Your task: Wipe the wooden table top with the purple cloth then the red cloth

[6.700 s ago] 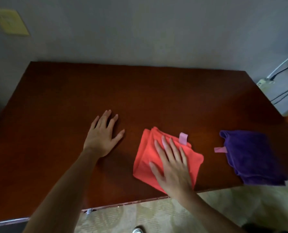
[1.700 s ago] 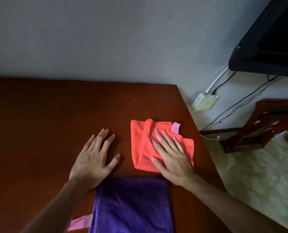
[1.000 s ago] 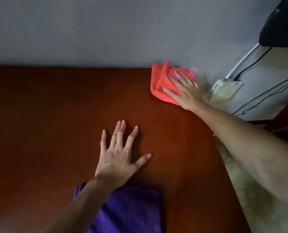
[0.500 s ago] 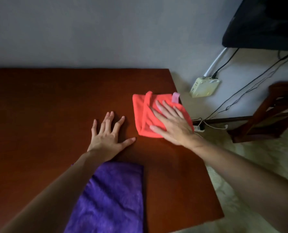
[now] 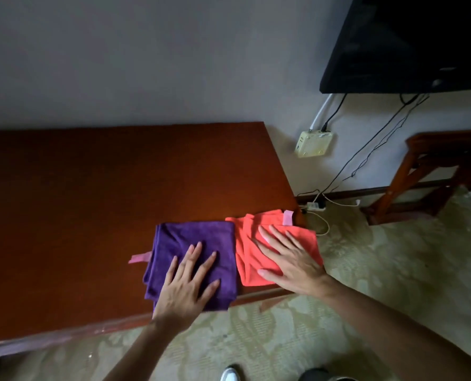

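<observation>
Pressing flat on both cloths at once, the person works at the table's [image 5: 91, 188] near right corner in the head view, the only one there is. The left hand [image 5: 186, 287] lies palm down on the purple cloth [image 5: 193, 243], fingers spread wide and gripping nothing. The right hand [image 5: 289, 259] lies the same way on the red cloth [image 5: 251, 248], fingers splayed and flat, not pinching the fabric. The two cloths sit side by side with edges touching, purple to the left, red to the right. The red one reaches the right edge and hangs a little past it; the purple one's near edge overhangs the front edge slightly. Each cloth is folded and carries a pink loop tag [image 5: 288, 218], blank as far as can be seen.

As for progress, both cloths resting together at one corner under flat hands suggests the wiping is at or near its end, though the dark wood gives no sign of which parts were covered. If anything is left, it is likely a last pass with the red cloth or simply lifting the hands.

No brand, label or writing is readable anywhere; the pale box [image 5: 314, 144] on the wall and the dark screen [image 5: 407, 42] above it show none.
</observation>
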